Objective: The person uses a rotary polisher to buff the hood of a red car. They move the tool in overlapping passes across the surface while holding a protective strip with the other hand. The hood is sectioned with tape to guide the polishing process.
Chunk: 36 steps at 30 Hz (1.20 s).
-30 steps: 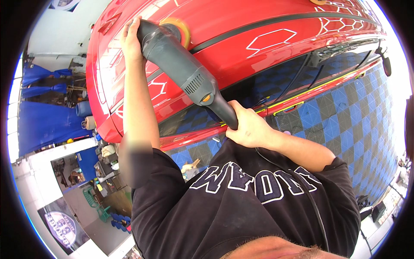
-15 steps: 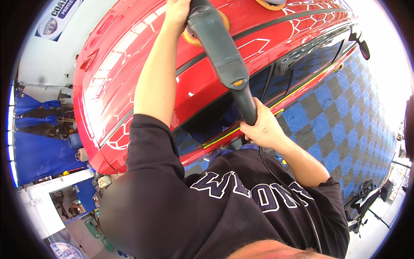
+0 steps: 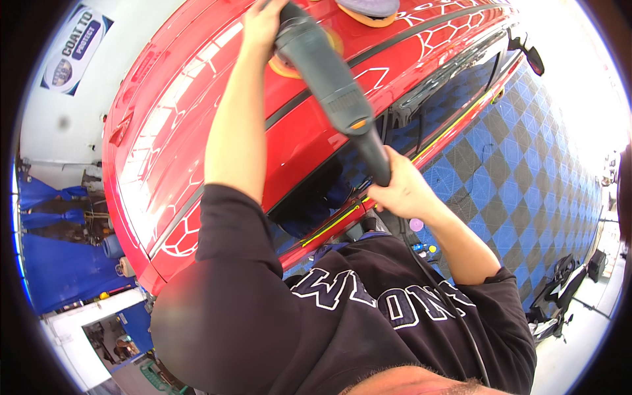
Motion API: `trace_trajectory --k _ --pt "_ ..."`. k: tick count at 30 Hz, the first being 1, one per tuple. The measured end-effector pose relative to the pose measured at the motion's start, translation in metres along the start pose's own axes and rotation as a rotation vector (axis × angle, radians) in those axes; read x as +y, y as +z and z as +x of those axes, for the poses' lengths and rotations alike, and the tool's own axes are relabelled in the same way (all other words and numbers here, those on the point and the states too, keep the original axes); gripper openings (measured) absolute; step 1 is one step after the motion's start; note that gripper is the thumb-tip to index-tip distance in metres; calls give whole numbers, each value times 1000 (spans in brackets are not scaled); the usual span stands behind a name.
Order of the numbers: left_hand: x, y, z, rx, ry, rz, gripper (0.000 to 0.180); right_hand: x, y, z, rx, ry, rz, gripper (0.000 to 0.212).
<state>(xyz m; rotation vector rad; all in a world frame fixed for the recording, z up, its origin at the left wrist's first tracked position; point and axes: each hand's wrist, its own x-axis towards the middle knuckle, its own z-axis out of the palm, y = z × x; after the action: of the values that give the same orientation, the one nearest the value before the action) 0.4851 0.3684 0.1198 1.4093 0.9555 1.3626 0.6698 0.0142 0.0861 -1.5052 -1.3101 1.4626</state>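
Observation:
A dark grey rotary polisher (image 3: 332,82) lies slantwise over the roof of a red car (image 3: 224,125). My right hand (image 3: 405,187) is closed round its rear handle. At the far end, my left hand (image 3: 261,26) grips the head of the polisher; some of its fingers run out of the picture. Under the head, an orange-yellow polishing pad (image 3: 283,66) is against the red roof, mostly hidden by the tool. A cord runs from the handle down across my dark shirt. Further along the roof sits a second pad, purple-grey and orange (image 3: 372,9).
Dark side windows (image 3: 316,197) and a yellow strip along the car's side lie close in front of me. Blue and black floor tiles (image 3: 487,178) spread to the right, with a motorbike (image 3: 556,296) beyond. Blue curtains (image 3: 56,263) hang at the left.
The whole view has shifted a little, with the car, second pad and wall sign in new places. The polisher sits slightly further left in the picture; both hands keep hold of it.

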Motion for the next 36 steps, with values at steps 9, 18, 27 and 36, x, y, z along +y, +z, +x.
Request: trace_trajectory --k 9,18,27,36 --pt "38 -82 -41 77 -92 -17 27 -12 22 20 -175 -95 -131 49" --pt "17 -55 -12 90 -62 -33 30 -22 -3 18 -95 -82 -122 41" --pt "-18 8 48 10 97 118 39 -34 -38 26 -43 27 42 48" --pt "-17 -66 13 75 126 79 39 -43 9 14 -103 51 -34 48"
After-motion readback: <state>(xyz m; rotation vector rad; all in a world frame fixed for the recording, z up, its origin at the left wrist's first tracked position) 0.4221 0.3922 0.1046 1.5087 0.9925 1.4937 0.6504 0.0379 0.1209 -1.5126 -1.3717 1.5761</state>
